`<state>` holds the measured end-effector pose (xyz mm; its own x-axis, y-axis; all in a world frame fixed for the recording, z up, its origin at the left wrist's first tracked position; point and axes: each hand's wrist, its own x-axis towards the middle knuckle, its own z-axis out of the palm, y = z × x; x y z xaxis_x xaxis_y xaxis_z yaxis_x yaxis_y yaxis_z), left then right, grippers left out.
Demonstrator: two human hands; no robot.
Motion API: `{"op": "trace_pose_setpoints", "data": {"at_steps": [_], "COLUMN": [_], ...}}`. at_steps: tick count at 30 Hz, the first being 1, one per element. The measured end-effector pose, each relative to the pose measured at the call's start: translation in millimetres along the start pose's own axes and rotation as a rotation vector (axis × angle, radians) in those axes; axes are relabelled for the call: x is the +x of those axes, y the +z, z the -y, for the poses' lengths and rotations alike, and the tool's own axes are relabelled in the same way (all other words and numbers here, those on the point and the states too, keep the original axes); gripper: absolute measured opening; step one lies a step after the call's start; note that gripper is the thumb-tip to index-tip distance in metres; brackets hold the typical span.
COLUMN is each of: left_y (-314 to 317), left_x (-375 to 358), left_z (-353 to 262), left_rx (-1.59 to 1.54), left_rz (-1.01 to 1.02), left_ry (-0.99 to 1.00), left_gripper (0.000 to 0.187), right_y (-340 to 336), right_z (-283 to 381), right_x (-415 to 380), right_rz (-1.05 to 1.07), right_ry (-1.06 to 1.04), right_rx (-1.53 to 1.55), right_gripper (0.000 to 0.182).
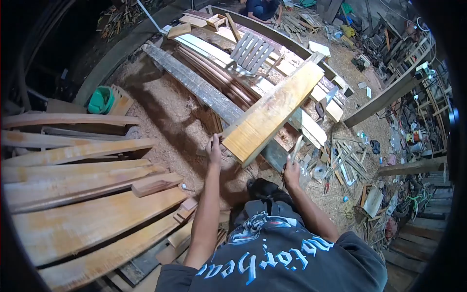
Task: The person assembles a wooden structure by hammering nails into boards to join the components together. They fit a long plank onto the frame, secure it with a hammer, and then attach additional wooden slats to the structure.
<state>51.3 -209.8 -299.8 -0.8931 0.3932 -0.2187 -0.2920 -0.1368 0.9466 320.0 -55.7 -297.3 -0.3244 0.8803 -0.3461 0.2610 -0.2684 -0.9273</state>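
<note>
A thick, yellowish wooden plank [277,104] lies at a slant across the workbench beams, its near end facing me. My left hand [214,150] is closed at the left corner of that near end, fingers pinched at the edge. To the right of the plank, my right hand [292,171] is wrapped round a short, pale, stick-like piece [296,147] that points up and away from me. Beneath the plank runs a worn grey beam [194,85], with part of it hidden by the plank.
Long boards [97,219] are stacked at the left, near a green plastic container [101,100]. A slatted wooden piece [251,52] and a handsaw [323,104] rest on the bench. Offcuts [344,158] litter the floor at the right. Another person [262,9] crouches at the back.
</note>
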Motion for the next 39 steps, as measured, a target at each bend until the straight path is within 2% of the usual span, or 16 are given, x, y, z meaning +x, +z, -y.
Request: {"op": "trace_pose_setpoints", "data": {"at_steps": [2,5,6,7,8,10,12,14,16,18,22,25,28,30,34,39], "left_y": [12.0,23.0,25.1,26.1,25.5,22.6,18.7,10.6,12.2,16.6,20.0,17.8,13.4,7.8,4.5,2.2], "left_x": [4.1,17.9,19.9,22.4,23.7,26.2,29.0,40.8,41.7,38.3,30.9,34.3,31.6,30.9,28.8,28.0], "left_z": [-44.7,-61.3,-65.4,-68.1,-69.6,-74.8,-80.8,-73.7,-87.9,-98.5,-124.8,-116.7,-108.0,-100.2,-87.9,-85.4], "left_rx": [0.055,0.135,0.259,0.383,0.51,0.576,0.698,0.586,0.521,0.52,0.658,0.665,0.518,0.464,0.331,0.321], "left_rz": [0.14,0.447,0.479,0.512,0.548,0.545,0.618,0.717,0.821,0.886,0.914,0.932,0.889,0.896,0.966,0.934], "left_ry": [-0.015,-0.119,-0.069,-0.019,0.029,-0.024,-0.105,-0.12,-0.234,-0.207,-0.102,-0.141,-0.235,-0.233,-0.253,-0.309], "left_gripper": [0.035,0.037,0.035,0.033,0.031,0.027,0.028,0.029,0.029,0.03,0.032,0.033,0.034,0.036,0.041,0.044], "right_y": [11.1,33.0,44.9,56.3,65.8,87.6,105.4,121.4,139.0,153.3,174.4,187.4,187.8,188.7,184.6,185.2], "right_z": [25.5,51.6,73.8,83.7,90.1,104.0,111.8,103.9,75.7,67.2,85.2,88.9,87.3,89.1,83.3,80.5], "right_x": [-8.5,-10.2,-20.2,-26.3,-34.3,-51.3,-67.0,-76.8,-85.7,-93.9,-107.0,-115.6,-113.4,-115.3,-115.1,-114.9], "right_rz": [-0.039,-0.079,-0.071,-0.027,-0.019,-0.015,-0.075,-0.153,-0.332,-0.487,-0.699,-0.781,-0.796,-0.79,-0.748,-0.717], "right_ry": [-0.089,-0.158,-0.148,-0.109,-0.085,-0.036,-0.023,-0.05,-0.044,-0.038,0.059,0.07,0.081,0.026,0.001,-0.077], "right_rx": [0.079,0.062,0.088,0.255,0.244,0.235,0.251,0.309,0.228,0.151,0.059,0.026,-0.068,-0.106,-0.13,-0.062], "right_gripper": [0.039,0.032,0.033,0.041,0.042,0.045,0.047,0.049,0.045,0.044,0.044,0.047,0.044,0.036,0.034,0.031]}}
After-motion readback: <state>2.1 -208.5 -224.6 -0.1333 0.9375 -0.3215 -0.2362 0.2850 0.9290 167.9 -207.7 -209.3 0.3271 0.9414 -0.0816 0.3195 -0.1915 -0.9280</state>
